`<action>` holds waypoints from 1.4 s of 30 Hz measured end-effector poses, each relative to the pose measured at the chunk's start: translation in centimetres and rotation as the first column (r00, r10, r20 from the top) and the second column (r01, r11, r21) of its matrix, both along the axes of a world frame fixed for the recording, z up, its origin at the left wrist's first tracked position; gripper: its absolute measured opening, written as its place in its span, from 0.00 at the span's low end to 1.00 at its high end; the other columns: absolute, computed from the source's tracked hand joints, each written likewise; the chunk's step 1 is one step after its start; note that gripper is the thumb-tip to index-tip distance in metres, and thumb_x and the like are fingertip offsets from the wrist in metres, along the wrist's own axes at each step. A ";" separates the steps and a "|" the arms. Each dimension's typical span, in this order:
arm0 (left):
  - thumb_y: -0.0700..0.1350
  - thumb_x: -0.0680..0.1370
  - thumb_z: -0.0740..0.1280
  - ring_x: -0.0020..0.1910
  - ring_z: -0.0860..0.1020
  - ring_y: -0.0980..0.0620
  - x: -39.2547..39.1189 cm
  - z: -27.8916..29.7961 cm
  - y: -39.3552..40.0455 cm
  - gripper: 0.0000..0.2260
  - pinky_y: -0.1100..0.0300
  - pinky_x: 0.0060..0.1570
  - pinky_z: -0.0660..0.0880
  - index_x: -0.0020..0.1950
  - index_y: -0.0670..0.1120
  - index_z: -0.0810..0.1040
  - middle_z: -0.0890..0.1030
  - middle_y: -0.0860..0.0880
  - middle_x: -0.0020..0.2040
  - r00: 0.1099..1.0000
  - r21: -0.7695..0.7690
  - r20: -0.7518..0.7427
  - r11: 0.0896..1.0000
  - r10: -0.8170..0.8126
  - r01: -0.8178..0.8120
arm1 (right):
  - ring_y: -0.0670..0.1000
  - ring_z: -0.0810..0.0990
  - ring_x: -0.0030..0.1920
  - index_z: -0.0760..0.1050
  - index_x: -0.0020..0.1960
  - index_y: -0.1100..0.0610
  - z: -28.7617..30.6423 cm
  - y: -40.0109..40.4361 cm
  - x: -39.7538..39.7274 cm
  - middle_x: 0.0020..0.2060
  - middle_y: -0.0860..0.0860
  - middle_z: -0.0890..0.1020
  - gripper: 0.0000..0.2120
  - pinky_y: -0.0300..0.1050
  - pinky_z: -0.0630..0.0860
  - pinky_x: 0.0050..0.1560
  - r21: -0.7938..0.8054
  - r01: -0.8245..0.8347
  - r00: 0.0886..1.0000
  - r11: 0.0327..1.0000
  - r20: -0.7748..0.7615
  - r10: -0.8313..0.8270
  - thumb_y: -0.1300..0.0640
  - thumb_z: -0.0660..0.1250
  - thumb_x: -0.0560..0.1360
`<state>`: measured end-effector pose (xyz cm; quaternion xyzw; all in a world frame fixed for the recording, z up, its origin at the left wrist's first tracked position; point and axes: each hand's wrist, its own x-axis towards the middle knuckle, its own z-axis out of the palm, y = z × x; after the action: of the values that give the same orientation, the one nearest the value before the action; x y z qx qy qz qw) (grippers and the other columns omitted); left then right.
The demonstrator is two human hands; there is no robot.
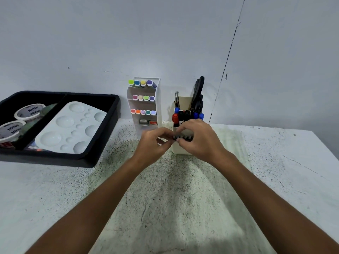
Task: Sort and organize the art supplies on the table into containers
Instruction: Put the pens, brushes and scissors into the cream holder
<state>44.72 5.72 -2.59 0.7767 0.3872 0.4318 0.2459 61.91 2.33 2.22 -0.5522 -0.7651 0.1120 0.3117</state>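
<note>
With nearly everything binned along the tabletop's (183, 189) far edge, the left hand (154, 143) and right hand (199, 139) pinched one last small black strip (183, 138).

The small dark thing (183, 138) held between the left hand (153, 143) and the right hand (199, 139) is too blurry to name. The hands hide the front of the cream pen holder (183, 150). The black tray (102, 143) and 2 tape rolls (11, 130) are cut off at the left edge. Both arms run off the bottom.
</note>
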 end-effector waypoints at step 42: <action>0.49 0.58 0.84 0.74 0.62 0.46 -0.7 -6.4 5.6 0.57 0.46 0.72 0.64 0.78 0.46 0.52 0.62 0.44 0.75 0.762 -0.382 0.236 0.778 0.603 -0.499 | 0.50 0.80 0.59 0.58 0.75 0.45 -10.6 2.2 1.9 0.60 0.47 0.80 0.47 0.58 0.79 0.56 -0.224 0.025 0.703 0.974 -0.689 -0.176 0.56 0.81 0.64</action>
<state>44.05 11.37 -9.03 0.4921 0.6112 0.5513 0.2836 63.82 4.51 -8.33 -0.5367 -0.5415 0.3723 0.5293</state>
